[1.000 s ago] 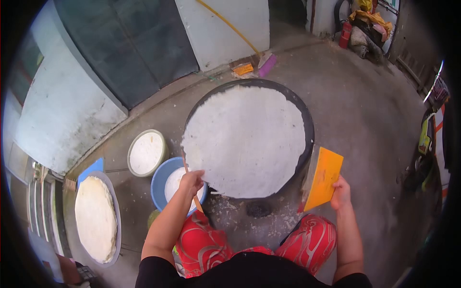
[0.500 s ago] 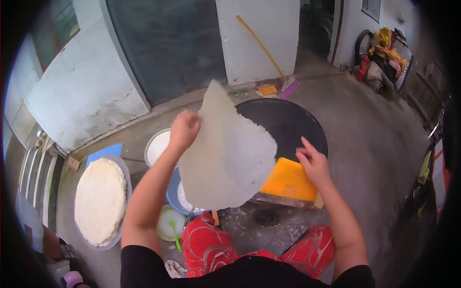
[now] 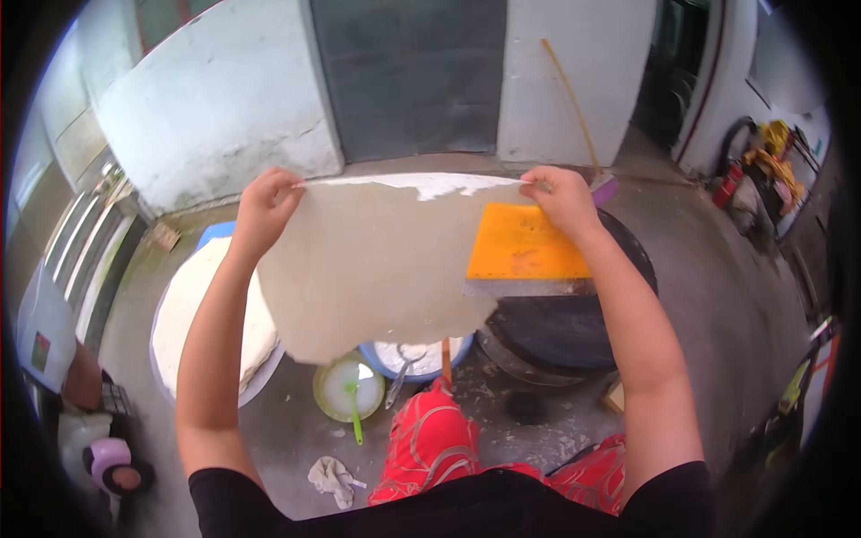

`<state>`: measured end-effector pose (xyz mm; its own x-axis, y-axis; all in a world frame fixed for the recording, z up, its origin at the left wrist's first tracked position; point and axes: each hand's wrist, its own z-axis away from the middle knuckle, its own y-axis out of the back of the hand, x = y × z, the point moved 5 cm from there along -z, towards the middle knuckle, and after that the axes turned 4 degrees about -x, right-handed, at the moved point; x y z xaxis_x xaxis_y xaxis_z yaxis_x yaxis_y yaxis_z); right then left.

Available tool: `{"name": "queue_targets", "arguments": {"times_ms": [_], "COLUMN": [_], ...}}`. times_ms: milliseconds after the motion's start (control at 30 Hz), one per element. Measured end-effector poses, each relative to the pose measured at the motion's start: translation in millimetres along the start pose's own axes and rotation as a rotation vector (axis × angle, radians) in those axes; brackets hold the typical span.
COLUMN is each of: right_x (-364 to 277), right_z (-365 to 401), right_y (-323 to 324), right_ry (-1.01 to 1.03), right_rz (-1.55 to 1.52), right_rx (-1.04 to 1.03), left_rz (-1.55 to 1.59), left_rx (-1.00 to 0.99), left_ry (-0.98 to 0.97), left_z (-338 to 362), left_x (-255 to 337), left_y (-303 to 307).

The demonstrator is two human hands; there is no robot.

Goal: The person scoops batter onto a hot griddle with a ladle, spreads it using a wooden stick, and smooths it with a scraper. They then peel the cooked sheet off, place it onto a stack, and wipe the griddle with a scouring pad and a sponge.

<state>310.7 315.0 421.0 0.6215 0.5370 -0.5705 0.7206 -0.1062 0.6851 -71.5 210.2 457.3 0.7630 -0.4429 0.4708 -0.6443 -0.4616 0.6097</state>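
1. The left hand (image 3: 265, 211) and right hand (image 3: 560, 197) each pinch the top edge of the sheet (image 3: 377, 269), fingers closed on it. It hangs spread in the air between them.
2. A second ago the sheet lay flat over the griddle (image 3: 574, 332). Half a second ago the left hand alone had peeled it up. Now both hands carry it, and the griddle's dark face is bare.
3. The scraper (image 3: 525, 242) was in the right hand, then lay on the griddle. It now shows just under the right hand; I cannot tell whether it rests there or is held.
4. The stack (image 3: 193, 305) of pale sheets lies left, its edge behind the sheet's lower corner. A blue bowl (image 3: 459, 350) and a green bowl (image 3: 321, 394) stand on the floor below.
5. Judged from this, the lift is done: the sheet is free and whole, ragged only along its top.
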Motion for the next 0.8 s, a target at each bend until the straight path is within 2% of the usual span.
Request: {"name": "queue_targets", "arguments": {"times_ms": [67,133,200,267,300,333,400,467,500,533,567,633,700,767,800], "right_x": [-54,-104,-159,-207,-223,-233,-244,-251,-250,-244,-236,-221,-197,-166,-146], "right_z": [-16,-40,-49,-45,-42,-38,-24,-4,6,17,28,48,59,62,62], "right_y": [-15,-30,-35,-39,-46,-64,-98,-147,-172,-198,-220,-239,-245,-234,-227], "right_ry": [0.143,0.387,0.540,0.585,0.615,0.629,0.658,0.716,0.612,0.505,0.558,0.537,0.479,0.298,0.288], "right_rz": [0.168,0.129,0.140,0.022,-0.074,-0.100,-0.378,-0.403,-0.449,-0.488,-0.452,-0.422,-0.408,-0.363,-0.311], "right_rx": [0.027,0.081,0.254,0.265,0.288,0.267,0.206,0.092,-0.058,-0.208,-0.210,-0.292,-0.345,-0.413,-0.375], "left_rz": [-0.352,-0.566,-0.428,0.011,-0.167,-0.245,-0.218,-0.479,-0.540,-0.526,-0.599,-0.696,-0.755,-0.783,-0.761], "left_rx": [0.192,0.220,0.325,0.524,0.610,0.672,0.779,0.766,0.780,0.788,0.769,0.713,0.621,0.573,0.517], "left_ry": [0.033,0.062,0.173,0.260,0.084,0.152,0.185,0.218,0.169,0.213,0.273,0.410,0.553,0.620,0.693], "left_z": [3,-1,-1,17,30,52,109,178,214,247,277,326,367,401,415], "left_x": [-52,-95,-101,-111,-97,-57,-59,-64,-80,-94,-106,-129,-155,-180,-195], "left_y": [21,50,98,153,182,194,222,229,227,219,209,188,166,151,144]}}
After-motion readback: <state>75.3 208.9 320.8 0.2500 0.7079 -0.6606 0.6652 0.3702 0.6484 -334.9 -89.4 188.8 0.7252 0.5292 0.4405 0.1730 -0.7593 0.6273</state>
